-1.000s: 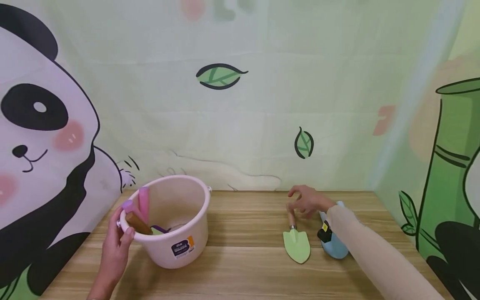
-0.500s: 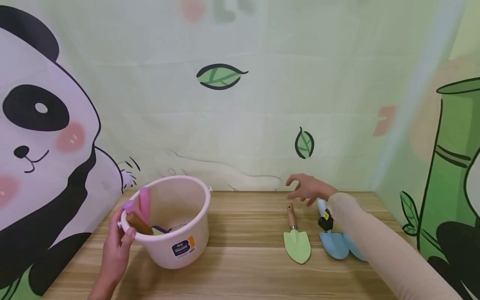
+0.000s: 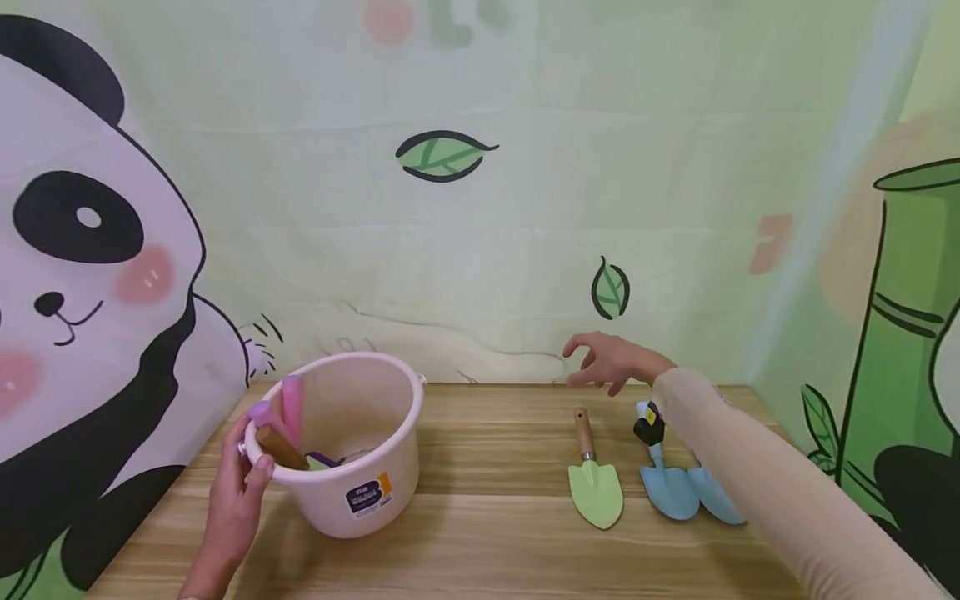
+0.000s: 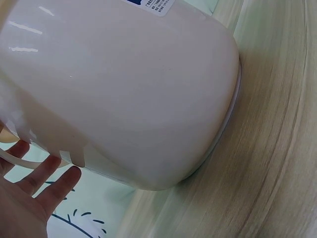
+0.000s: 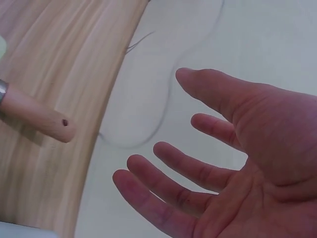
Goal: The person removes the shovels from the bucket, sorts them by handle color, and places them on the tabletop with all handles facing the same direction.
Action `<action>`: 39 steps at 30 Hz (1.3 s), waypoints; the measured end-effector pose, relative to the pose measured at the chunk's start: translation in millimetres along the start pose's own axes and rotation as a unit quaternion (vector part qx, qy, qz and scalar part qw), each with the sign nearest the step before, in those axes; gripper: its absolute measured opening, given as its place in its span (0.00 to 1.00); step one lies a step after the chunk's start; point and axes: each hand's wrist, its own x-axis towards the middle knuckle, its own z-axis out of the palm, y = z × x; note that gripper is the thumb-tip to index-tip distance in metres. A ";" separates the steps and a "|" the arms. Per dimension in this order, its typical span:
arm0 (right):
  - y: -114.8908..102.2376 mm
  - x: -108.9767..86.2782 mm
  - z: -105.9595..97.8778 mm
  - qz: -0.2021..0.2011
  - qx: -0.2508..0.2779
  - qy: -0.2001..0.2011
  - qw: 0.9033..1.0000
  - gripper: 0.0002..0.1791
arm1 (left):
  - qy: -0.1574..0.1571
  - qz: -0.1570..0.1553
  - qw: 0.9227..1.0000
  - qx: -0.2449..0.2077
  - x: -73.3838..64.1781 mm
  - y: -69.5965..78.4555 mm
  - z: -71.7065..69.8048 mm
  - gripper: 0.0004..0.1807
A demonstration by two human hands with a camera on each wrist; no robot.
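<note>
A pale pink bucket (image 3: 352,433) stands upright on the left of the table. My left hand (image 3: 238,500) grips its rim, thumb at the near side; in the left wrist view that hand's fingers (image 4: 62,188) lie by the bucket's wall. Pink handles (image 3: 292,408) and a brown wooden handle (image 3: 279,447) lean inside. My right hand (image 3: 611,362) hovers with nothing in it, fingers spread and slightly bent, beyond the wooden handle end of a green trowel (image 3: 596,492). Right of that lie a blue trowel with a black part (image 3: 670,492) and another blue blade (image 3: 712,492), partly behind my sleeve.
The wood-grain table (image 3: 480,550) ends at a pale green cloth backdrop (image 3: 480,267) close behind the right hand. A printed panda (image 3: 90,275) covers the left side, and printed bamboo (image 3: 900,333) the right. A knob (image 3: 422,379) sticks out from the bucket's right rim.
My right hand has lifted and moved back, away from the green trowel's handle, uncovering it and more of the blue trowels. My left hand and the bucket stay put.
</note>
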 end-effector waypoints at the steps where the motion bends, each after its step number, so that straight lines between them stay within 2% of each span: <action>1: -2.4 -0.1 -1.6 -0.005 -0.003 -0.001 1.000 0.28 | 0.000 0.001 1.000 -0.002 -0.1 -0.2 0.0 0.34; 11: -33.0 0.6 -18.9 -0.062 -0.020 -0.008 0.998 0.31 | 0.000 0.008 1.000 -0.006 0.7 -1.8 0.6 0.34; 19: -58.8 2.3 -26.8 -0.111 -0.031 -0.004 0.993 0.31 | -0.011 -0.010 1.000 0.011 2.1 -2.0 -2.2 0.35; 28: -84.9 4.6 -28.3 -0.148 -0.038 -0.003 0.988 0.32 | -0.008 -0.007 1.000 0.011 1.4 -2.8 -2.3 0.34; 39: -107.3 9.0 -27.5 -0.169 -0.038 0.001 0.985 0.31 | -0.010 -0.015 1.000 -0.001 1.1 -1.4 -1.9 0.34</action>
